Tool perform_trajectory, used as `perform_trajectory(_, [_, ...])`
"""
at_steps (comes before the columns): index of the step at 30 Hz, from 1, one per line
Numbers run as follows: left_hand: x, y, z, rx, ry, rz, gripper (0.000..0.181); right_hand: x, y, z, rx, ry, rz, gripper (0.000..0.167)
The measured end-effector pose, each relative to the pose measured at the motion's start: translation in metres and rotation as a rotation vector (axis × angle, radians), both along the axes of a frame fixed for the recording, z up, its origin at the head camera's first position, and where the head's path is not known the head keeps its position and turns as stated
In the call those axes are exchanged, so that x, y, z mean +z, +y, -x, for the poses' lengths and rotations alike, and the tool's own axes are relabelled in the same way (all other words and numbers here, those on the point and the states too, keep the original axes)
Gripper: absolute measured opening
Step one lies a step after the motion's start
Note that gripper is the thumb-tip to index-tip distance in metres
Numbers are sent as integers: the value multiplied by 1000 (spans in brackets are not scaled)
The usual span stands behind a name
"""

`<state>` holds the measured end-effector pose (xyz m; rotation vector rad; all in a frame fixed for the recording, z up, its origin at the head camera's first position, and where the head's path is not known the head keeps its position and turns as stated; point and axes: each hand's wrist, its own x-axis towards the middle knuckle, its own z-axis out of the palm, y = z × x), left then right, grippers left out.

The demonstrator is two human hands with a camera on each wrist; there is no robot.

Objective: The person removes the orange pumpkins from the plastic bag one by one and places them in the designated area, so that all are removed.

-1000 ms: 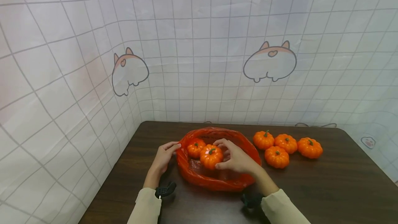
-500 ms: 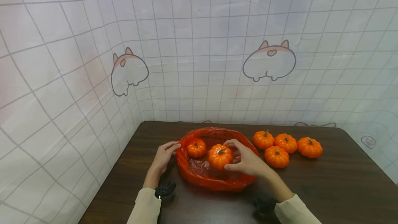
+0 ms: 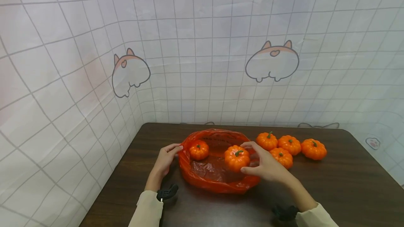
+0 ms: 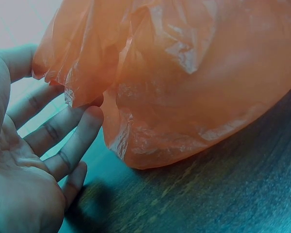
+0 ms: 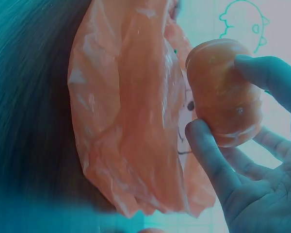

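Note:
A red plastic bag [image 3: 208, 185] stands on the table with its mouth spread wide and its rim rolled outward. My left hand [image 3: 165, 158] pinches the bag's left rim; in the left wrist view the fingers lie against the thin film [image 4: 150, 107]. One small orange pumpkin [image 3: 199, 150] sits inside the bag at the left. My right hand [image 3: 265, 164] grips another small pumpkin [image 3: 236, 158] by its side, thumb against fingers, over the right part of the bag. The right wrist view shows this held pumpkin [image 5: 225, 97] raised beside the bag's wall [image 5: 131, 111].
Several more orange pumpkins [image 3: 289, 145] sit clustered on the dark wooden table [image 3: 344, 185], right of the bag. White gridded cloth [image 3: 205, 69] with cartoon animals hangs behind the table and along its left side.
My right hand has carried its pumpkin rightward, away from the one in the bag, toward the bag's right rim. The left hand stays at the left rim.

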<state>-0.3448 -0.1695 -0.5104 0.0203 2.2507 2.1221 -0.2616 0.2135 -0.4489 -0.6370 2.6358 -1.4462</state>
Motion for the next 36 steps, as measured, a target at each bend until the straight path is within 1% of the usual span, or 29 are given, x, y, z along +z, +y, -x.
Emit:
perform_trajectory(6, [1,0,0,-1,11,3,33,3,14,-7,-16,-19,17,69])
perform_trajectory(10, [2,1,0,3,18,2,32,5,24,-12,-32,-15,31,70])
perform_trajectory(18, [5,2,-1,3,16,15,32,8,46,-21,-86,38,15,69])
perform_trajectory(22, [4,1,-1,2,12,19,32,8,56,-24,-102,65,4,67])
perform_trajectory(30, [3,1,-2,-1,13,20,33,16,74,-27,-130,69,-22,69])
perform_trajectory(36, [3,1,-2,4,16,23,32,21,84,-26,-157,84,-48,69])
